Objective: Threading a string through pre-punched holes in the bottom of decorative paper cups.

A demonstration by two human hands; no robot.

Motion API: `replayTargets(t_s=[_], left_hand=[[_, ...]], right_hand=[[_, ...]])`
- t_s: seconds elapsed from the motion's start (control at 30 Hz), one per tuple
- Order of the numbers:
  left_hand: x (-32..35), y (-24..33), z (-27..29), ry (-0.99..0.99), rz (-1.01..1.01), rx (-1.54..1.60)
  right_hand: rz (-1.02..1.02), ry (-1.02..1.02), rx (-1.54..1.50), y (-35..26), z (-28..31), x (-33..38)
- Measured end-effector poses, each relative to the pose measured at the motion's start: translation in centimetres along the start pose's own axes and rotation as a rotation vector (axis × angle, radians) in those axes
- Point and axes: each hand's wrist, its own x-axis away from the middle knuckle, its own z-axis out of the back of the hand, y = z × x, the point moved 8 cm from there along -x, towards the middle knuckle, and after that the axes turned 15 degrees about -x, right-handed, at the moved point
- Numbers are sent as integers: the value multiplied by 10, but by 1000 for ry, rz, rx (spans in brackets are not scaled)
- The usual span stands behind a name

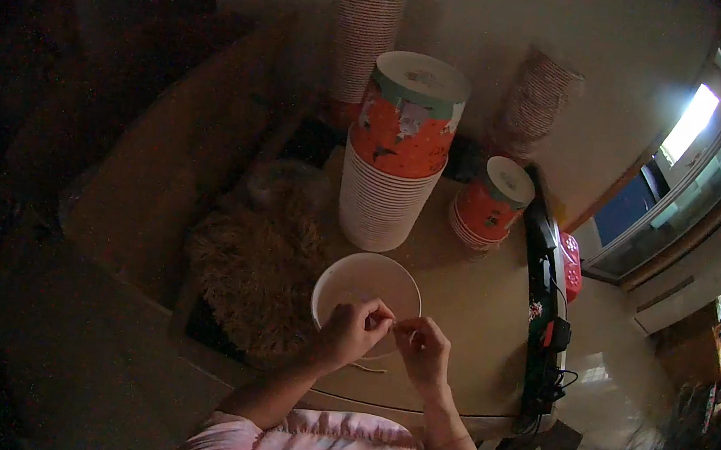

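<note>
A white paper tub (367,283) stands open on the table in front of me. My left hand (351,331) reaches over its near side, thumb and fingertips pinched together. Beside it, above the tub's right edge, my right hand (426,355) is also closed in a pinch, and the fingertips of both hands almost meet. Whatever they hold is too small and dim to make out. A short, thin pale strand (369,368) lies on the table just below the hands. Left of the tub is a large heap of brown, stringy strands (259,271).
Behind the tub rises a tall stack of white and orange paper tubs (390,197), with a shorter stack (492,204) to its right. Two more stacks stand against the wall. Black cables and a plug (556,333) lie along the right of the table (474,316), near a red basket (570,265).
</note>
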Motion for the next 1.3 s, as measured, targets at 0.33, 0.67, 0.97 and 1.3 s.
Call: replayTargets(t_s=[0.33, 0.67, 0.97, 1.3], left_hand=[[-2, 1, -5, -33, 41, 4], [3, 18, 2, 141, -78, -254], [-1, 26, 1, 133, -90, -179], [0, 26, -11, -500, 137, 610]], right_hand=[[13, -11, 45, -4, 0, 0], [95, -17, 98, -1, -2, 1], [10, -22, -47, -3, 4, -3], [160, -155, -194, 1, 25, -18]])
